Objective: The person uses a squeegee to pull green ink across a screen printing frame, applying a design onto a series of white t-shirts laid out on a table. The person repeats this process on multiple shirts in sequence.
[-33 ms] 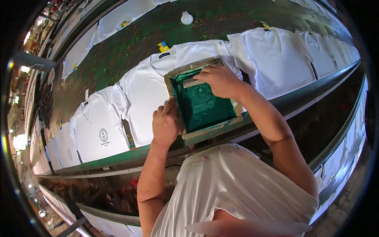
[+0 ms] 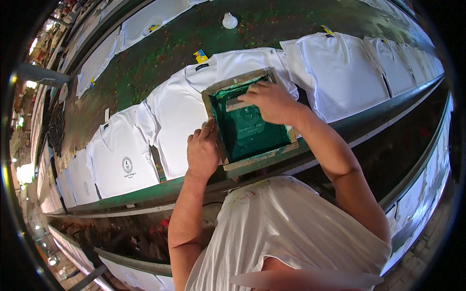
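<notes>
A wooden screen-printing frame (image 2: 259, 159) with green mesh and a pale circular design lies over a white T-shirt (image 2: 179, 121) on the long green table. My left hand (image 2: 203, 150) grips the frame's left side, fingers bent over its edge. At the upper part of the mesh, my right hand (image 2: 270, 102) is closed on a squeegee blade (image 2: 235, 104), held flat across the frame just above much of the design. Green ink coats the mesh and the inner edges of the frame.
More white T-shirts (image 2: 335, 77) line the green table (image 2: 184, 29); the one to the left (image 2: 114, 160) bears a dark round print. A white bulb-shaped object (image 2: 229, 21) is at the back. A metal bar (image 2: 41, 75) juts in at left, and lower racks (image 2: 126, 233) run behind me.
The squeegee in my right hand has shifted very slightly down the mesh. My left hand stays on the frame.
</notes>
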Available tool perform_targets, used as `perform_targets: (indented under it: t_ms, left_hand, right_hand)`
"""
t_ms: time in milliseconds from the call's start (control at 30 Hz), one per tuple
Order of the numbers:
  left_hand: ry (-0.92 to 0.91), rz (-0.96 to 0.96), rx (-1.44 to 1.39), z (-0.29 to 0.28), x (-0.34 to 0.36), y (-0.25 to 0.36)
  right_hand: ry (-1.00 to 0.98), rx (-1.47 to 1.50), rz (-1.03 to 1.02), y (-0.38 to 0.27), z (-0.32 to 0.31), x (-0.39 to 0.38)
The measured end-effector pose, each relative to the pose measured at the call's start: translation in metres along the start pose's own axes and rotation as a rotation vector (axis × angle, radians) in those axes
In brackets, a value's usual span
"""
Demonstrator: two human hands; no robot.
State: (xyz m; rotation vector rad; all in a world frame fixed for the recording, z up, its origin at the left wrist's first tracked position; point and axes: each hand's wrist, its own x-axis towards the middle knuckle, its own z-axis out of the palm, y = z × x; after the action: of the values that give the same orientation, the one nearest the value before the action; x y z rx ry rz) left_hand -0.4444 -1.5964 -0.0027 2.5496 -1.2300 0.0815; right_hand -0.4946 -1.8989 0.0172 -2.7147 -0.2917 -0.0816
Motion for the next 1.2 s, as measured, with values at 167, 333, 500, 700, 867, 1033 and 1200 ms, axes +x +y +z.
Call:
perform_targets:
  t_ms: [167, 333, 500, 700, 867, 1033, 1200]
  left_hand:
    - [-0.04, -0.003, 0.019, -0.003, 0.007, -0.001]
    - [-0.057, 0.031, 0.015, -0.005, 0.012, -0.002]
    - [-0.096, 0.061, 0.047, -0.008, 0.013, -0.003]
    - [-0.098, 0.116, 0.063, -0.005, 0.015, -0.008]
    - [-0.09, 0.099, 0.14, 0.002, 0.012, -0.004]
    - [-0.135, -0.012, 0.104, 0.003, 0.011, -0.002]
    - [-0.115, -0.002, 0.051, -0.003, 0.013, -0.002]
  right_hand:
    - [0.035, -0.09, -0.071, -0.031, 0.017, -0.05]
    - [0.034, -0.065, -0.074, -0.057, 0.019, -0.083]
    - [0.082, -0.02, -0.057, -0.078, 0.02, -0.107]
    - [0.008, -0.02, -0.043, -0.082, 0.009, -0.104]
    - [-0.15, 0.102, 0.064, -0.047, -0.017, -0.068]
    - [-0.014, 0.111, 0.033, -0.018, -0.019, -0.024]
    - [0.113, -0.07, 0.081, 0.003, -0.006, 0.011]
